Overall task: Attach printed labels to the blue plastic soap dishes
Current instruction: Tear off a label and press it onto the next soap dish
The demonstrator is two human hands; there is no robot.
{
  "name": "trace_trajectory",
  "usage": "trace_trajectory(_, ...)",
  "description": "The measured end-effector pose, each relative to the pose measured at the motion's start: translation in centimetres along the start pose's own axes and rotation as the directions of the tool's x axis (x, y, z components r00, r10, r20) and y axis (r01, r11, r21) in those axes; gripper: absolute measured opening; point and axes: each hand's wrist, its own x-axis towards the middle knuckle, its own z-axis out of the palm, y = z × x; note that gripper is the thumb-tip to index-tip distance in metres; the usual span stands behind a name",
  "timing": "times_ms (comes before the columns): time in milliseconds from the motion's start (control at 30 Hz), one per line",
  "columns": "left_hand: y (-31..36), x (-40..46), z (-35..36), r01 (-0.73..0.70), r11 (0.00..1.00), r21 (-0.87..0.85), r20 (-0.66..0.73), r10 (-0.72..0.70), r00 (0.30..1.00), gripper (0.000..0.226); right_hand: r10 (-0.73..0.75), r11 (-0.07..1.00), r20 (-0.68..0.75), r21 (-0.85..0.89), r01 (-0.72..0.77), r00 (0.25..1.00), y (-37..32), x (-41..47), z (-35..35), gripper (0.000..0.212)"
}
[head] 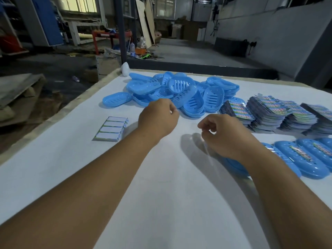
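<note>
The fingers [171,109] of the left hand [158,119] were curled in toward the palm, their tips just at the near edge of the pile of dishes [179,92]; whether they pinched anything could not be told, as the back of the hand hid them. The fingers [206,126] of the right hand [226,137] were curled too, thumb and forefinger drawn close together as if round something thin, but nothing clear showed between them. Under that hand and wrist lay one blue dish [235,166], mostly covered by the forearm, with a faint sheen of clear film beside it.

Both forearms reached out over the white desk [161,194]. The pile of loose, slotted dishes lay at the far middle of the desk, heaped at all angles, and one dish [116,100] sat apart at its left. To the right of the pile stood stacks of printed labels [280,114], fanned in rows and running off the right edge. Nearer, at the right edge, lay a row of labelled dishes [303,157] side by side, each with a colourful strip along its top. Left of the left hand lay a small stack of white-faced cards [111,129], well apart from the pile. A white egg-shaped thing [125,69] stood at the far left corner of the desk. Beyond was a dim workshop floor with boards and clutter.
</note>
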Motion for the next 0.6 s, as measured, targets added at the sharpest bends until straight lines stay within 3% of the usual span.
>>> trace_trajectory(133,1.3,3.3,2.2,-0.036,0.999,0.013,0.043,0.035,0.998,0.028,-0.014,1.000,-0.010,-0.006,0.014,1.000,0.0,0.0,0.1,0.021)
trace_trajectory(333,1.5,7.3,4.3,0.054,0.994,-0.096,0.092,-0.045,0.995,0.066,-0.025,1.000,-0.029,0.007,0.026,0.999,0.0,0.0,0.2,0.018)
trace_trajectory(600,0.5,8.3,5.4,0.059,0.987,-0.148,0.155,-0.036,0.987,0.049,-0.030,1.000,-0.029,0.001,0.030,0.999,-0.2,0.1,0.1,0.017)
